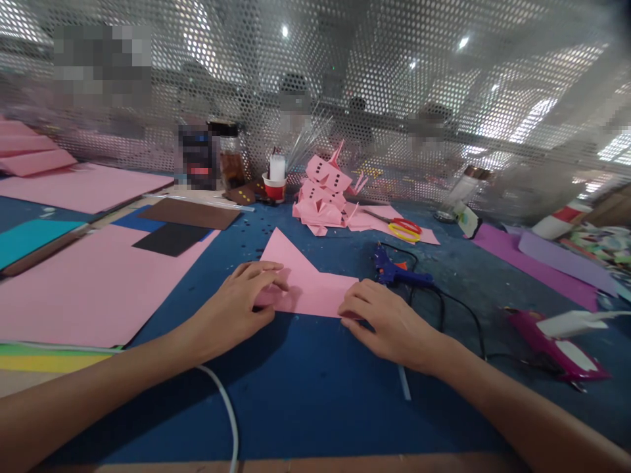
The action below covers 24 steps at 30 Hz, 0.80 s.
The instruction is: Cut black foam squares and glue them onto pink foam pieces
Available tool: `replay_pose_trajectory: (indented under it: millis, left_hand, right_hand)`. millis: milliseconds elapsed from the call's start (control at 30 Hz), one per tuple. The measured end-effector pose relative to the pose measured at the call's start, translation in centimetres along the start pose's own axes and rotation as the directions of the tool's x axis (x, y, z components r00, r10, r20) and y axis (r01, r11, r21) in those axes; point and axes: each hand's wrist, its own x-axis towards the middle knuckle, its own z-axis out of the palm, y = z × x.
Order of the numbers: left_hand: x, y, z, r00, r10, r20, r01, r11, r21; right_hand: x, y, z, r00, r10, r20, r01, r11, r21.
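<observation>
A folded pink paper piece [306, 282] lies flat on the blue table mat [315, 387], with a pointed flap toward the back. My left hand [241, 299] rests on its left edge, fingertips pressing the paper down. My right hand [384, 322] presses the paper's lower right corner. Both hands lie flat on the sheet; neither lifts it.
A blue glue gun [394, 271] with a black cord lies right of the paper. Scissors [404, 228] and a pink paper model [325, 194] sit behind. Large pink sheets [73, 289] lie left, purple sheets [542, 263] right. A magenta tool [557, 345] lies near right.
</observation>
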Motion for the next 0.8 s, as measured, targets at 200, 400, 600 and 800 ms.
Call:
replay_pose_trajectory:
  millis: [200, 400, 600, 800]
  left_hand:
    - [-0.3, -0.7, -0.1, 0.999, -0.050, -0.011, 0.049, 0.998, -0.042]
    - [-0.4, -1.1, -0.2, 0.998, -0.065, -0.012, 0.064, 0.996, -0.066]
    - [-0.7, -1.7, -0.4, 0.997, -0.080, -0.001, 0.080, 0.991, -0.103]
    - [-1.0, -2.3, -0.7, 0.998, -0.060, 0.027, 0.063, 0.988, -0.140]
  right_hand:
    - [0.0, 0.0, -0.1, 1.000, 0.001, 0.009, -0.001, 1.000, -0.007]
    - [0.1, -0.1, -0.1, 1.000, -0.018, -0.007, 0.018, 1.000, -0.007]
    - [0.1, 0.0, -0.1, 1.000, -0.011, 0.012, 0.011, 1.000, -0.001]
    - [0.2, -0.1, -0.2, 1.000, -0.018, -0.010, 0.018, 1.000, 0.005]
